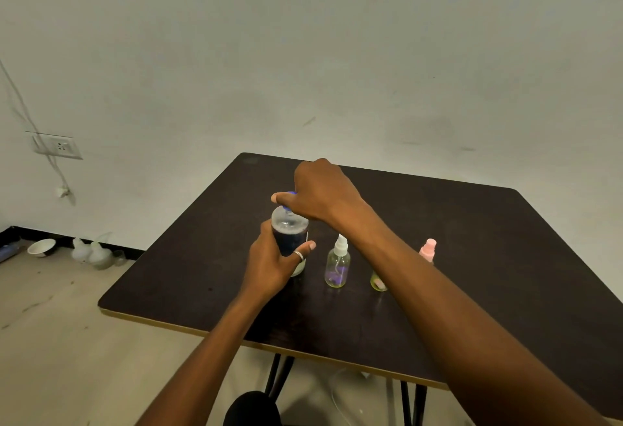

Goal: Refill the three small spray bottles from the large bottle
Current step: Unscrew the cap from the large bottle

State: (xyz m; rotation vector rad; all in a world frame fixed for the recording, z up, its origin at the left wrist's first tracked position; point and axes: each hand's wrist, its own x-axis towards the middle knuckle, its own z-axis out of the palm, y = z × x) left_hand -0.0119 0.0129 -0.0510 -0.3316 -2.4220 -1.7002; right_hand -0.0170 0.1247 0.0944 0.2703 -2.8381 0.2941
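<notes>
On the dark table (472, 257) the left hand (269, 267) wraps the upright big bottle (290, 233), the right hand (320, 189) pinches its blue cap (290, 193), three sprayers stand just right of it, and no label is legible.

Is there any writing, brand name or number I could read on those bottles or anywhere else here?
None can be read.
large bottle: dark label, mostly hidden by the left hand, nothing readable.
Small spray bottles: no print shows.
Wall socket: no readable marks.
</notes>
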